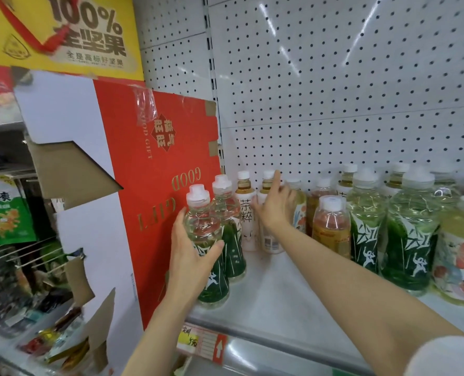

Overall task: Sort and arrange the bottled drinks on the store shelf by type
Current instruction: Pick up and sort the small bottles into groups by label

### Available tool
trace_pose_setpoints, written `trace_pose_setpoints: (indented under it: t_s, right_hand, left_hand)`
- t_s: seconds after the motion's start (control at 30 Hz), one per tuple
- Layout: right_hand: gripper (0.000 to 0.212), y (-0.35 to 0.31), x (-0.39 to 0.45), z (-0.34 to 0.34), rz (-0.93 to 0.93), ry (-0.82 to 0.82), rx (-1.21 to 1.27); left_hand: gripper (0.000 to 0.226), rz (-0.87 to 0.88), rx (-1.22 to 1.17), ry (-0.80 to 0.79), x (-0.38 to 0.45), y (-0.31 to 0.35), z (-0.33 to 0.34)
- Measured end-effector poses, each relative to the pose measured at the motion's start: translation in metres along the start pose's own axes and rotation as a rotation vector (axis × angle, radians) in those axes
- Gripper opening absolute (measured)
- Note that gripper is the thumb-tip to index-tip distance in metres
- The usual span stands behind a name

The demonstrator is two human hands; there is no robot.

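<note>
The left hand (195, 251) wraps around a green-labelled bottle (207, 256) standing at the front left of the white shelf (277, 297), thumb on the near side and fingers (214, 246) curled round its waist. The bottle stands upright with its base on the shelf. A second green bottle (229, 226) of the same kind stands just behind it, touching or nearly so.

The right hand (275, 206) reaches further back to a white-labelled tea bottle (269, 213). Its index finger points up along the neck to the cap, and the other fingers lie against the bottle's body; whether they close round it I cannot tell. Another white tea bottle (245, 213) stands just left of it, near the red carton (165, 185) that leans at the shelf's left end.

To the right stands a mixed group: a small orange-drink bottle (331, 226) in front, two big green-labelled bottles (366, 215) (410, 226) beside it, and a pale yellow bottle with a floral label (461, 253) at the far right. More white-capped bottles stand behind them against the pegboard (334, 77). A price tag (201, 343) sits on the shelf's front edge.
</note>
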State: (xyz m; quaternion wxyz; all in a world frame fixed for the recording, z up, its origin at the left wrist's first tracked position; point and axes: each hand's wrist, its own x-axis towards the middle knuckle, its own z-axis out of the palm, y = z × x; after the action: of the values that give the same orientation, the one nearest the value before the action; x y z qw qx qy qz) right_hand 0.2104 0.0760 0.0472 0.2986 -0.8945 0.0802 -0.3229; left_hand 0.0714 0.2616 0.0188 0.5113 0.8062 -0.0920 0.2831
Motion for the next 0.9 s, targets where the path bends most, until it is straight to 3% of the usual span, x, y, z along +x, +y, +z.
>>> trace_pose_setpoints:
  t_s: [0.13,0.33,0.47,0.53,0.63,0.73,0.9]
  right_hand:
    - [0.082,0.001,-0.004,0.0,0.014,0.007,-0.026]
    - [0.077,0.003,-0.036,-0.013,-0.043,0.032,0.316]
    - [0.094,0.003,-0.07,-0.045,-0.109,0.025,0.436]
    - [0.094,0.002,-0.088,-0.065,-0.149,0.036,0.483]
    - [0.086,0.005,-0.112,-0.089,-0.178,0.044,0.526]
    - [0.081,0.01,-0.134,-0.116,-0.197,0.026,0.544]
    - [0.076,0.013,-0.165,-0.158,-0.215,0.041,0.59]
  left_hand:
    - [0.099,-0.014,0.024,0.01,0.002,-0.002,0.0]
    - [0.101,-0.01,0.065,0.146,0.006,0.02,-0.004]
    - [0.077,0.37,0.263,0.41,0.023,0.064,0.001]
    - [0.062,0.559,0.419,0.412,0.046,0.085,0.01]
    - [0.049,0.605,0.721,0.224,0.091,0.113,0.032]
    - [0.044,0.462,1.118,-0.098,0.129,0.128,0.061]
    - [0.035,0.265,1.369,-0.444,0.165,0.116,0.099]
